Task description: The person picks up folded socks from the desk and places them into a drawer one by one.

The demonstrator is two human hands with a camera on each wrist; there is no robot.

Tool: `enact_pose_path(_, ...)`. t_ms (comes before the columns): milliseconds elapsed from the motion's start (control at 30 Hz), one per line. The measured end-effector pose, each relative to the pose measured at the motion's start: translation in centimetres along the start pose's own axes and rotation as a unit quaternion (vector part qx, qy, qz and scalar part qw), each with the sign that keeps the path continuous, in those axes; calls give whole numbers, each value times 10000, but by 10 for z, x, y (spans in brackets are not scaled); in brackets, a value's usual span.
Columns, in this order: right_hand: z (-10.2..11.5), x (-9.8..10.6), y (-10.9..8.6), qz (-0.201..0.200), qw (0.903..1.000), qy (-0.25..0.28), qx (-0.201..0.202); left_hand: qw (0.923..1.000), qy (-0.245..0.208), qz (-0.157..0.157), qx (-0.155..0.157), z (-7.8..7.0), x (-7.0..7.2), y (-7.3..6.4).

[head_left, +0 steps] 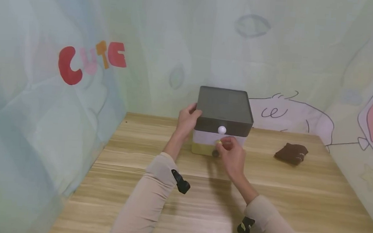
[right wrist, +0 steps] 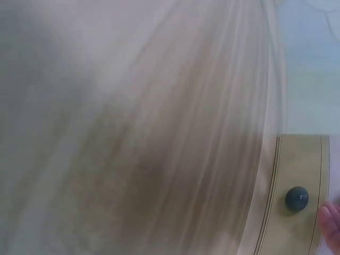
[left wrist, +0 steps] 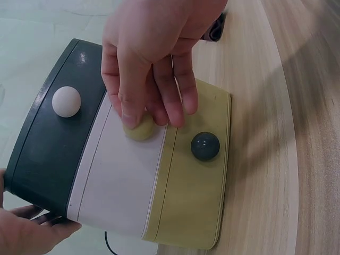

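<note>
A small three-drawer box (head_left: 225, 104) stands on the table, its tiers dark green, white and yellow from top to bottom. My right hand (head_left: 233, 156) pinches the yellow knob (left wrist: 140, 127) of the white middle drawer (left wrist: 114, 175) between thumb and fingers. Against the box's left side rests my left hand (head_left: 187, 121), near the top tier. A white knob (head_left: 222, 129) sits on the top drawer and a dark knob (left wrist: 205, 146) on the yellow bottom drawer (left wrist: 191, 196). Fingertips of the right hand (right wrist: 332, 226) show at the right wrist view's edge.
A dark brown folded cloth item (head_left: 291, 153) lies on the wooden table (head_left: 132, 156) to the right of the box. Behind and beside the table hangs a printed curtain (head_left: 165, 51) with coloured letters and drawings. Black straps are on both sleeves.
</note>
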State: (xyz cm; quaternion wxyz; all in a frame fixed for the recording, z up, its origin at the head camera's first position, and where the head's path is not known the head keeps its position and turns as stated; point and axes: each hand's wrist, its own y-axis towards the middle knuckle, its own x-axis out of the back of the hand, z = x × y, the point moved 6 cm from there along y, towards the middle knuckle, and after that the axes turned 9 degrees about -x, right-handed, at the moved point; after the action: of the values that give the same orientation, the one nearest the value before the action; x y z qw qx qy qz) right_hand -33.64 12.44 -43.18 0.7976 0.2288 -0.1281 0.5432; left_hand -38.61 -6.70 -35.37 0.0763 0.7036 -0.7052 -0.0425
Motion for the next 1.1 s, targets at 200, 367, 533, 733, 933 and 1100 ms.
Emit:
enact_pose_path(200,-5,-1,5,99,9998,135,-91,9999,-134,6,-98,3,-1,2)
enact_pose_path(367,-28,10,6,483,9984,10,-276,9998,-82,-56,-184,21,-4,11)
enact_pose_path(533,-58,31,8,690,9932,7,-937,9996,-14,-155,-237,25,-3,14)
enact_pose_path(733,-79,31,5,935,9838,511,-1445,9996,14,-190,-219,22,-1,17)
enact_pose_path(933,-79,0,-6,1278,9699,1290,-1624,9997,36,-196,-147,23,-1,17)
enact_pose_path(1100,-70,-22,-14,991,9552,1836,-2101,9996,35,-229,-190,23,-2,16)
